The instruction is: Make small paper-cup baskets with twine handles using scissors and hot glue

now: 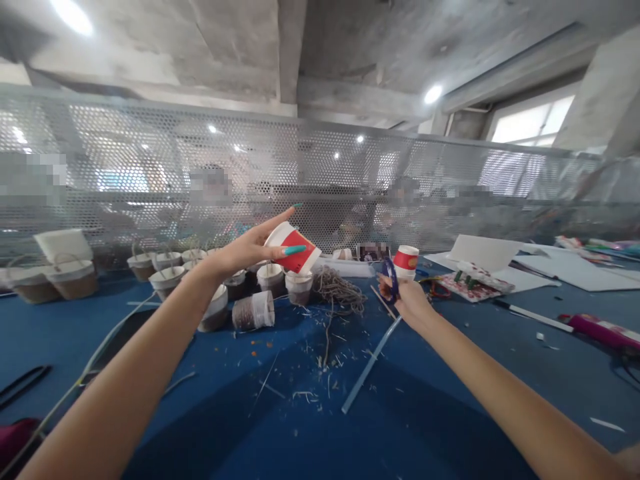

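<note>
My left hand is closed round a red and white paper cup, tilted in the air above the table. Its thumb presses on the red side. At the right, the fingers of my right hand curl round a dark purple loop that looks like the handle of scissors; blades cannot be made out. Just behind that hand stands a second red and white paper cup. A pile of grey-brown twine lies between the hands. Left of it stand several twine-wrapped cups, and one such cup lies on its side.
A clear glue stick lies on the blue table among fibre scraps. To the right are white sheets, a red-patterned piece and a magenta glue gun. A perforated metal screen rises behind.
</note>
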The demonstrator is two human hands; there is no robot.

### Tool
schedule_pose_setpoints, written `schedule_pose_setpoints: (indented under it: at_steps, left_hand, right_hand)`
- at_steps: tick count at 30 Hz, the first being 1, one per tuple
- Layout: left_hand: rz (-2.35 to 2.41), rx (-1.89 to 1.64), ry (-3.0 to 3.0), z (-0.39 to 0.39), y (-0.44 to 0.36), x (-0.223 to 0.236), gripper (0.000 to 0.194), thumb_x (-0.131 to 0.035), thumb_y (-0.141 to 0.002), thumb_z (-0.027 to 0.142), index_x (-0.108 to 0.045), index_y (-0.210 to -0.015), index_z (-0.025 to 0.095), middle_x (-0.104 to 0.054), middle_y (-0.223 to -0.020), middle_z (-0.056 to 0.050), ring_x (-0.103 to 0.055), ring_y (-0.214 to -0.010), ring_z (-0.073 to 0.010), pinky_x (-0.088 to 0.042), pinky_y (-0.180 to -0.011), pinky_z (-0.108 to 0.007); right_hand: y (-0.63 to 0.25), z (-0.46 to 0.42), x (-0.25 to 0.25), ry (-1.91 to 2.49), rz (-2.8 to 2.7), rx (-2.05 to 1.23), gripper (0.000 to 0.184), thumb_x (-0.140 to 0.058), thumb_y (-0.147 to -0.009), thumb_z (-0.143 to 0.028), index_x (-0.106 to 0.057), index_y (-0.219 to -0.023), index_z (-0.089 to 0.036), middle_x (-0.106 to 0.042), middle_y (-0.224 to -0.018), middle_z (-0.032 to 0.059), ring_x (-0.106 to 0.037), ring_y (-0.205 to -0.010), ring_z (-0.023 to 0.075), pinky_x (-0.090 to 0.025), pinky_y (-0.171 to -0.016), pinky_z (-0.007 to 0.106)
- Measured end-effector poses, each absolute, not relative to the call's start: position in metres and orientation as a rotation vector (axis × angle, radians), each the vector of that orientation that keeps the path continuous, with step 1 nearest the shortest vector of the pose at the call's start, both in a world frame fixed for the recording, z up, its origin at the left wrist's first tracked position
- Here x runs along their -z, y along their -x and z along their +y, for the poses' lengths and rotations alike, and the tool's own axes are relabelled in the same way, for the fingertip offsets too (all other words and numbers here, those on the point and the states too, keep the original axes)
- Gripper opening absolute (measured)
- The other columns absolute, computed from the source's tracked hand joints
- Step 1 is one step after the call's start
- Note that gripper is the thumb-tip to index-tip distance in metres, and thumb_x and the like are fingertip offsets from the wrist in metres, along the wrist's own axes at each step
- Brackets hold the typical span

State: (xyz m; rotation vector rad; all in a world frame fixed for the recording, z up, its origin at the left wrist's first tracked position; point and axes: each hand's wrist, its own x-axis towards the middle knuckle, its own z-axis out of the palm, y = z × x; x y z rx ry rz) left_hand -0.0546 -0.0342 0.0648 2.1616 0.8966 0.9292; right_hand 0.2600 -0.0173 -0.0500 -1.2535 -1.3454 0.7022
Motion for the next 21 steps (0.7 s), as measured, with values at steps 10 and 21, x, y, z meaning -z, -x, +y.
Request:
schedule_pose_setpoints:
  at_steps: [10,21]
  left_hand:
    - [1.103,-1.173,-2.323,-0.018,0.05,-0.054,0.064,-0.073,-0.061,0.032,-0.051,-0.12,0.022,-0.055,-0.121,-0.01,-0.056,-0.103,-0.0251,-0.046,-0.086,-0.041]
    - [1.294,-1.325,-2.374,-0.073,0.013,0.027,0.071,-0.074,-0.06,0.032,-0.04,-0.122,0.022,-0.056,-0.114,-0.009,-0.057,-0.101,-0.0251,-0.045,-0.086,-0.042]
  right_hand:
    - [-0.259,-0.039,0.053,0.396,-1.178,-1.616,0.031,-0.066,-0.071,-0.046,-0.062,-0.083,-0.018,-0.052,-0.071,-0.0042,-0.019,-0.038,-0.0004,-0.026,-0.036,0.015]
    - [-0.234,-0.055,0.064,0.715,-1.439,-1.186,0.042,-0.05,-0.075,-0.063,-0.048,-0.082,-0.022,-0.041,-0.048,-0.0082,-0.028,-0.031,0.0058,-0.025,-0.032,0.021]
